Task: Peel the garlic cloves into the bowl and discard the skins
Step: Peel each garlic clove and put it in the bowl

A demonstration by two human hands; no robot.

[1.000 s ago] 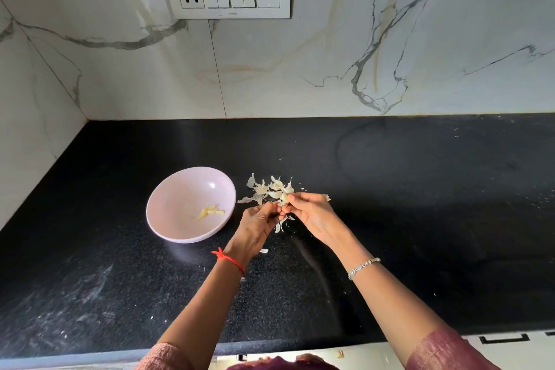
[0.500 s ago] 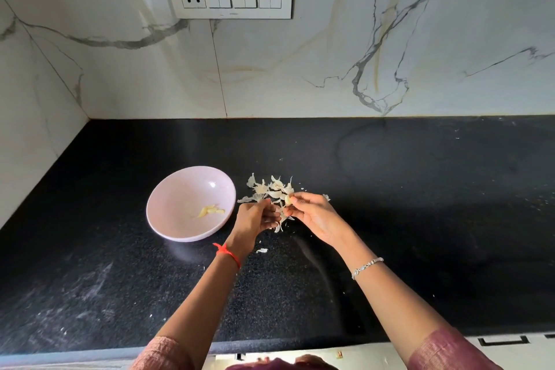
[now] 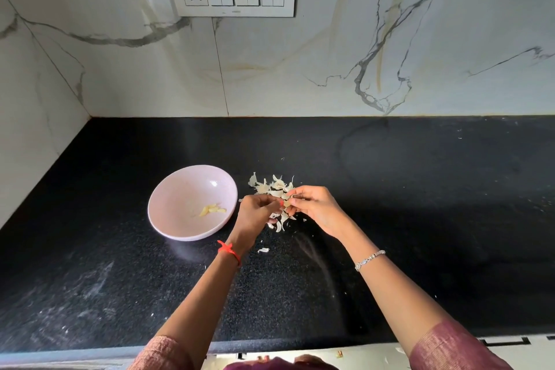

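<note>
Left hand (image 3: 255,213), right hand (image 3: 315,207) both pinch garlic clove (image 3: 286,203) between fingertips, over skins (image 3: 270,186). Bowl (image 3: 177,198) just left of left hand. Risk: slick clove slips onto desk (image 3: 420,219); clinging skin drops into bowl.

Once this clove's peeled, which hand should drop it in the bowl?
Left, probably. The left hand sits just beside the bowl, while the right hand is farther off, across the garlic clove both pinch, and would have to cross over.
</note>
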